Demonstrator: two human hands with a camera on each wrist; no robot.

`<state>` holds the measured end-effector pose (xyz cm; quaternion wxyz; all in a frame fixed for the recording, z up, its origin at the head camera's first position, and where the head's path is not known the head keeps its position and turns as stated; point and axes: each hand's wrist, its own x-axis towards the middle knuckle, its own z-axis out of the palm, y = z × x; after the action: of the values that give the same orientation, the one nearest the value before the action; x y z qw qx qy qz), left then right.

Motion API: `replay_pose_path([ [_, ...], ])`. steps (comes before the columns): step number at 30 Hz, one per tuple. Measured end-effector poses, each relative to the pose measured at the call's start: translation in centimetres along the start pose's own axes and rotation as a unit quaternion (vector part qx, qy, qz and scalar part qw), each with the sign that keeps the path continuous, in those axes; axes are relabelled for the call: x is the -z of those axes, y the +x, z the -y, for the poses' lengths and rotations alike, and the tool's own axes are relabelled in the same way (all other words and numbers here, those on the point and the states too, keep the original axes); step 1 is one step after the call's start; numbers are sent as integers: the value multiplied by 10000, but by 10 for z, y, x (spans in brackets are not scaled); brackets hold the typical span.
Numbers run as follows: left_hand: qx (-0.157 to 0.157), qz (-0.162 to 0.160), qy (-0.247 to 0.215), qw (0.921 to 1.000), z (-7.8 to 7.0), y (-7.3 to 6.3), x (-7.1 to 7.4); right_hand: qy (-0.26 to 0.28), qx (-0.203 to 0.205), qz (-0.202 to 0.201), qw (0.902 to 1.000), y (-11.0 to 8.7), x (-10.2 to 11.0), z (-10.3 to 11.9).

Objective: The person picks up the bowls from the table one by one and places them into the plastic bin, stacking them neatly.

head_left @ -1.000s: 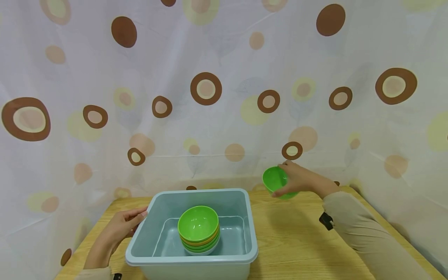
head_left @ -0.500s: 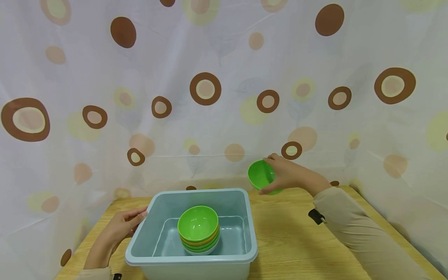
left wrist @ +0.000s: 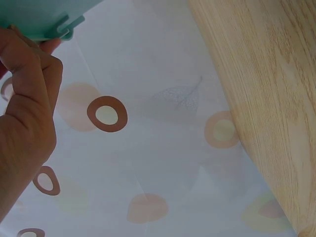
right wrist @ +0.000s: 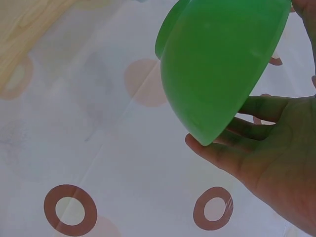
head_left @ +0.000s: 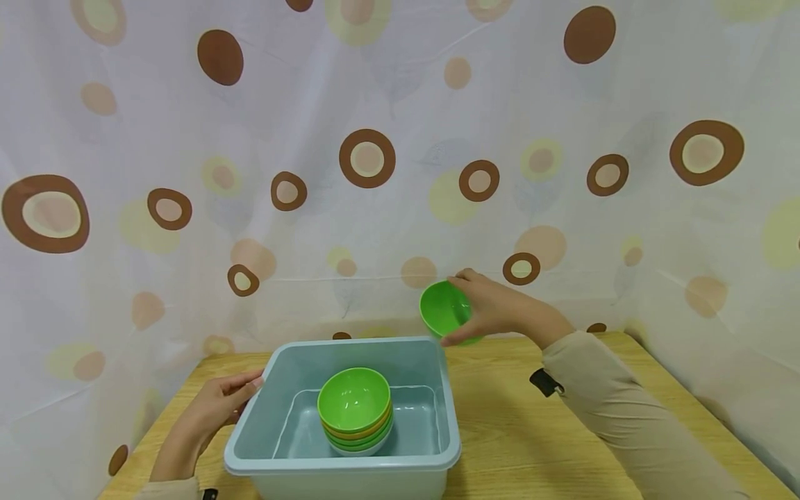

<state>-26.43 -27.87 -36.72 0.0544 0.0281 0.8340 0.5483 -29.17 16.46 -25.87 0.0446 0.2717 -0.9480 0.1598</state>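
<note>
A green bowl (head_left: 442, 309) is held tilted in the air by my right hand (head_left: 494, 309), just beyond the right back corner of a light blue plastic basin (head_left: 342, 467). In the right wrist view the green bowl (right wrist: 217, 64) shows its outer side, with fingers at its rim. Inside the basin stands a stack of several bowls (head_left: 354, 410), green on top, with yellow, green and white edges below. My left hand (head_left: 209, 410) grips the basin's left rim. The left wrist view shows that hand (left wrist: 29, 94) with fingers curled under the rim.
The basin stands on a wooden table (head_left: 519, 430), whose surface continues to its right and left. Behind and beside the table hangs a white curtain (head_left: 400, 229) printed with brown, peach and yellow spots.
My right hand has carried the green bowl leftward and slightly up, from over the table's right side to the basin's back corner. The left hand, basin and stack stay put.
</note>
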Motion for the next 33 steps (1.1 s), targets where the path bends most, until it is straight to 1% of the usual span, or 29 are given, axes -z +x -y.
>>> replay_pose_path([
  [9, 39, -23, -8, 10000, 1, 0, 1, 160, 225, 20, 9996, 7, 0, 16],
  [13, 10, 28, -3, 10000, 2, 1, 2, 310, 297, 58, 9991, 11, -1, 26],
  [16, -20, 73, -3, 10000, 3, 1, 2, 354, 431, 46, 9984, 16, -3, 33],
  [18, 27, 41, -44, 10000, 3, 1, 1, 357, 495, 56, 9981, 20, -4, 38],
  [23, -11, 46, -63, 10000, 3, 2, 0, 488, 614, 149, 9968, 29, -6, 52],
  [27, -1, 28, -78, 10000, 2, 2, 0, 598, 750, 87, 9954, 34, -7, 60],
  [30, -1, 17, -88, 10000, 1, 2, 0, 551, 767, 85, 9955, 38, -10, 64],
  [33, -17, 30, -67, 10000, 0, 1, 1, 406, 802, 182, 9958, 41, -14, 69],
])
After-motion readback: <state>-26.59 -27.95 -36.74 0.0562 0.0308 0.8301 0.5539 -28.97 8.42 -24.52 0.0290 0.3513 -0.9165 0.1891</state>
